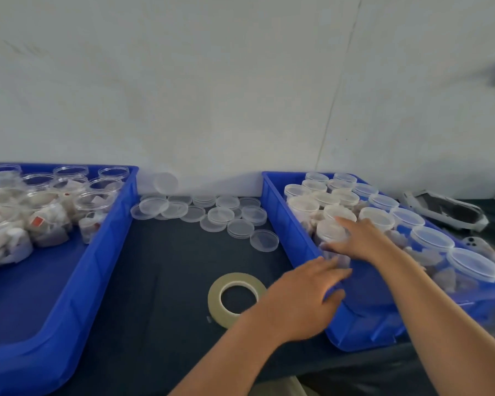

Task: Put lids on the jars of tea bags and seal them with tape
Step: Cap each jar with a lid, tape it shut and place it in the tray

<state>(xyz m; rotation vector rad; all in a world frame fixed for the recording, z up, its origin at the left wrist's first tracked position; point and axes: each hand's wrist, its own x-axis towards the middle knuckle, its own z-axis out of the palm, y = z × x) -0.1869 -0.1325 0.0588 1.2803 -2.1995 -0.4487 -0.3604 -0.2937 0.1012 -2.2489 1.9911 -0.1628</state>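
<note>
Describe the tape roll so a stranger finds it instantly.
Start at the dark tabletop between the two blue plastic bins. Beside the left hand lies a beige tape ring. Unlike the clear round lids behind, it is opaque and hollow-centred.

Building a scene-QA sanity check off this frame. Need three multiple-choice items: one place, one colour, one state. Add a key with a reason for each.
1. Where does the tape roll lie?
A. inside a bin
B. flat on the dark table between the bins
C. on top of a jar

2. What colour are the left bin and the right bin?
A. green
B. red
C. blue

3. The jars in the left bin are:
A. open on top
B. closed and taped
C. tipped over and empty

Key:
1 B: the tape roll sits on the table surface, outside both bins.
2 C: the walls of both bins are plainly blue.
3 A: their rims stand uncovered, with the contents showing inside.
</note>
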